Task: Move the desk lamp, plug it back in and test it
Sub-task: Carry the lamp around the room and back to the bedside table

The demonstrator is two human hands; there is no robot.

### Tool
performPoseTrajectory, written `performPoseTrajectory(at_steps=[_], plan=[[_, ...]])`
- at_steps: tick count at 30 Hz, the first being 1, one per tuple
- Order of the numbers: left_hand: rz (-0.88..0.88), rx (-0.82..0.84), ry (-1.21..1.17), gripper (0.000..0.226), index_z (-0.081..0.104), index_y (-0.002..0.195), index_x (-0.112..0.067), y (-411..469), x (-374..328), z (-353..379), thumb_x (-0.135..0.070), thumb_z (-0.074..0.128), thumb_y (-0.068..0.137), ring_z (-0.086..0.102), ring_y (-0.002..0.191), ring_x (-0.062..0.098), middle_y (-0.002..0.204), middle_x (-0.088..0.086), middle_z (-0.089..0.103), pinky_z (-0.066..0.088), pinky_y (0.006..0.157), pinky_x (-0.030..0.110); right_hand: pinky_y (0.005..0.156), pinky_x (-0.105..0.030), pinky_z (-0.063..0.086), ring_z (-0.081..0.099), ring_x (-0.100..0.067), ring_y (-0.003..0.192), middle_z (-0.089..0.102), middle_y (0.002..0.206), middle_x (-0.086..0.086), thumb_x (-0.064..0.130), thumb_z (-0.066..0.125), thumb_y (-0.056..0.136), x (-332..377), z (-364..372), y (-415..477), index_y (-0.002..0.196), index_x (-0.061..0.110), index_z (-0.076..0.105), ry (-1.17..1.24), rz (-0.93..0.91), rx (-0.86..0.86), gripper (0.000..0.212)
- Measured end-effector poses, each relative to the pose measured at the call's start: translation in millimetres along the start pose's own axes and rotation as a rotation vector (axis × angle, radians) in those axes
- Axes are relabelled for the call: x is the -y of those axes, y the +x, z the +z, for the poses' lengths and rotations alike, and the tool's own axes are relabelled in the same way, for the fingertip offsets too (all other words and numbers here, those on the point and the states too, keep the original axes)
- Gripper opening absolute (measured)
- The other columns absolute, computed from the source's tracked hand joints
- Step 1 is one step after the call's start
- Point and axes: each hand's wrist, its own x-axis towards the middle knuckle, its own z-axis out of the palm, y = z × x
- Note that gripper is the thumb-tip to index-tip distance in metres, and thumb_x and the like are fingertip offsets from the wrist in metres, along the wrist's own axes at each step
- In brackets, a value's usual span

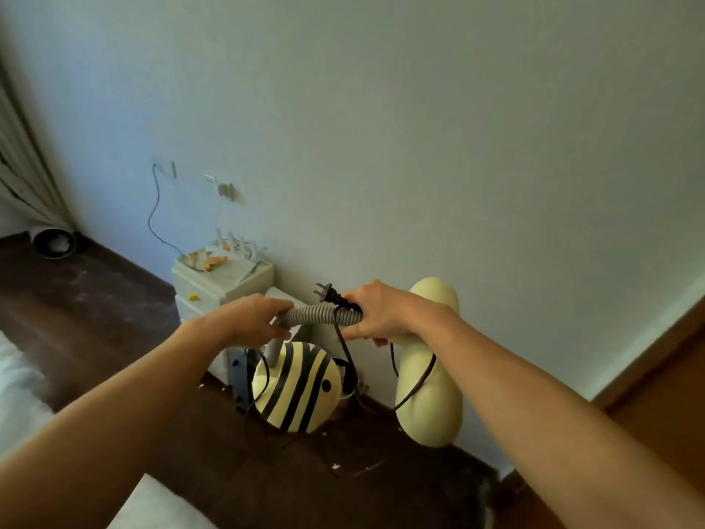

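Note:
I hold the desk lamp in the air by its grey ribbed flexible neck (318, 314). My left hand (250, 318) grips the neck's left end, and my right hand (385, 313) grips its right end together with the black cord. The black two-pin plug (325, 292) sticks up and left from my right fist, unplugged. The yellow base with black stripes (295, 387) hangs below the neck. The long pale yellow lamp head (429, 360) hangs at the right. The black cord (345, 349) loops down around both parts.
A white bedside cabinet (225, 280) with papers on top stands against the pale wall. A grey power strip (239, 376) leans behind the striped base. Wall outlets (225, 189) with a thin wire sit above the cabinet. Dark wooden floor lies below, a curtain (23, 177) hangs far left, and a wooden door frame (656, 360) stands right.

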Motion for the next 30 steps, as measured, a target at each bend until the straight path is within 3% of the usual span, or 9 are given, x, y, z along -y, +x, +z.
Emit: performPoseTrajectory(at_steps=[5, 8, 9, 11, 14, 16, 23, 27, 30], plan=[[-0.108, -0.027, -0.048, 0.019, 0.056, 0.094, -0.049, 61, 65, -40, -0.035, 0.068, 0.089, 0.060, 0.079, 0.008, 0.086, -0.012, 0.064, 0.045, 0.067, 0.026, 0.041, -0.019, 0.049, 0.068, -0.009, 0.047, 0.066, 0.079, -0.001, 0.036, 0.077, 0.088, -25, -33, 118, 0.084, 0.037, 0.053, 0.005, -0.109, 0.070, 0.024], [-0.158, -0.024, -0.009, 0.015, 0.056, 0.086, -0.048, 76, 93, -54, -0.039, 0.068, 0.088, 0.057, 0.072, 0.002, 0.080, -0.013, 0.063, 0.040, 0.060, 0.022, 0.044, -0.021, 0.051, 0.069, -0.011, 0.048, 0.067, 0.078, -0.002, 0.035, 0.077, 0.089, -32, -44, 166, 0.087, 0.035, 0.056, 0.001, -0.123, 0.084, 0.021], [-0.251, -0.079, -0.003, 0.012, 0.058, 0.089, -0.046, 111, 144, -73, -0.040, 0.068, 0.088, 0.056, 0.072, 0.001, 0.081, -0.014, 0.062, 0.040, 0.060, 0.022, 0.044, -0.023, 0.053, 0.070, -0.011, 0.049, 0.068, 0.077, -0.002, 0.035, 0.077, 0.090, -34, -61, 249, 0.088, 0.031, 0.057, 0.016, -0.214, 0.142, 0.020], [-0.287, -0.097, 0.024, 0.013, 0.059, 0.096, -0.044, 117, 163, -89, -0.042, 0.067, 0.086, 0.057, 0.075, 0.002, 0.084, -0.014, 0.061, 0.044, 0.064, 0.026, 0.045, -0.026, 0.055, 0.070, -0.014, 0.048, 0.068, 0.073, -0.002, 0.036, 0.075, 0.090, -33, -67, 286, 0.088, 0.026, 0.058, -0.047, -0.258, 0.131, 0.020], [-0.414, -0.118, 0.001, 0.013, 0.058, 0.090, -0.046, 123, 204, -119, -0.040, 0.067, 0.085, 0.063, 0.078, 0.011, 0.086, -0.011, 0.066, 0.056, 0.076, 0.041, 0.041, -0.022, 0.050, 0.068, -0.012, 0.044, 0.067, 0.070, -0.001, 0.037, 0.077, 0.088, -10, -82, 357, 0.084, 0.028, 0.057, -0.028, -0.411, 0.153, 0.022], [-0.510, -0.146, -0.009, 0.014, 0.058, 0.086, -0.046, 122, 231, -139, -0.037, 0.069, 0.086, 0.066, 0.076, 0.014, 0.083, -0.009, 0.068, 0.058, 0.076, 0.043, 0.041, -0.021, 0.050, 0.067, -0.012, 0.045, 0.068, 0.074, -0.003, 0.039, 0.077, 0.087, 6, -91, 409, 0.083, 0.030, 0.058, -0.053, -0.500, 0.199, 0.022], [-0.761, -0.345, 0.059, 0.013, 0.063, 0.095, -0.032, 90, 336, -181, -0.032, 0.073, 0.086, 0.060, 0.072, 0.010, 0.079, -0.008, 0.065, 0.051, 0.067, 0.029, 0.043, -0.028, 0.056, 0.065, -0.010, 0.047, 0.064, 0.070, 0.001, 0.031, 0.073, 0.085, 97, -84, 568, 0.083, 0.026, 0.063, -0.102, -0.838, 0.229, 0.011], [-0.858, -0.397, 0.054, 0.013, 0.063, 0.094, -0.031, 73, 417, -198, -0.028, 0.073, 0.086, 0.059, 0.072, 0.010, 0.079, -0.010, 0.064, 0.049, 0.066, 0.027, 0.048, -0.018, 0.039, 0.055, -0.004, 0.053, 0.055, 0.064, 0.011, 0.036, 0.075, 0.086, 154, -58, 658, 0.070, 0.037, 0.049, -0.191, -1.015, 0.158, 0.031], [-0.886, -0.388, 0.033, 0.019, 0.057, 0.087, -0.038, 66, 486, -214, -0.029, 0.074, 0.086, 0.056, 0.072, 0.005, 0.078, -0.014, 0.062, 0.040, 0.062, 0.022, 0.049, -0.022, 0.046, 0.058, -0.008, 0.054, 0.057, 0.064, 0.010, 0.035, 0.077, 0.085, 197, -42, 730, 0.072, 0.036, 0.052, -0.202, -1.044, 0.214, 0.029]])
